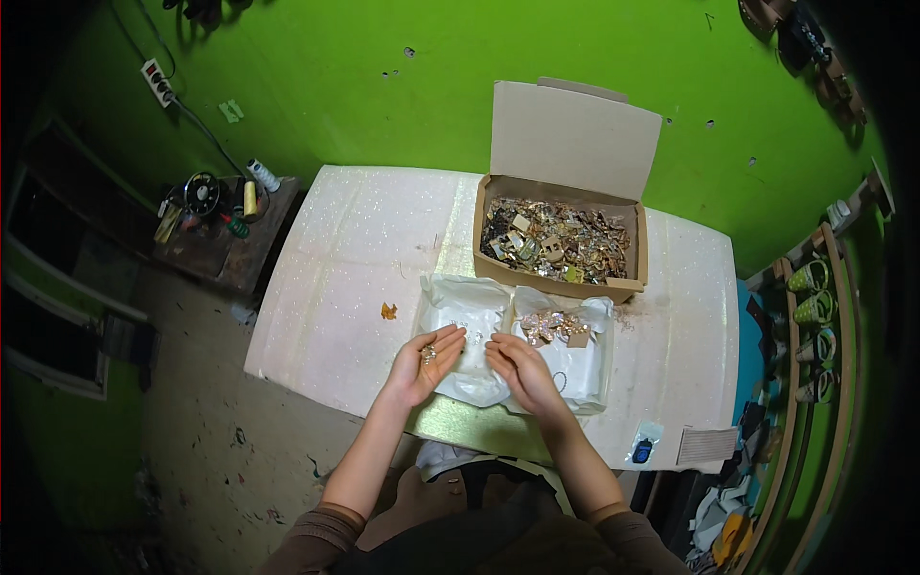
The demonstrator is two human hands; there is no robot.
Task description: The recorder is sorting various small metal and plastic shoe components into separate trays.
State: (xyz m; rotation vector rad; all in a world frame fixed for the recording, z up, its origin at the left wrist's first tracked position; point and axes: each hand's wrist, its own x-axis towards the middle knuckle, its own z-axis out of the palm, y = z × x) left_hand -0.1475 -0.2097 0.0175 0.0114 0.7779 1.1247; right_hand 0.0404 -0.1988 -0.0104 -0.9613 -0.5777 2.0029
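Observation:
My left hand (422,372) is palm up and cupped over the left paper-lined tray (443,292). A few small shiny metal pieces (428,354) lie in its palm. Facing it, with a gap between them, my right hand (524,369) has its fingers stretched out and shows nothing in it. Tiny bits are scattered on the white lining between the hands. To the right, another lined tray (602,369) contains a cluster of pinkish-gold ornaments (546,328), a small tan square (578,340) and a dark curved chain-like piece (561,381).
Behind the trays stands an open cardboard box (561,280) full of mixed metallic pieces. An orange-brown scrap (388,310) lies left on the glittery white table (335,259). A small blue packet (643,448) and a striped card (707,445) sit front right. A shoe rack (800,335) flanks the table.

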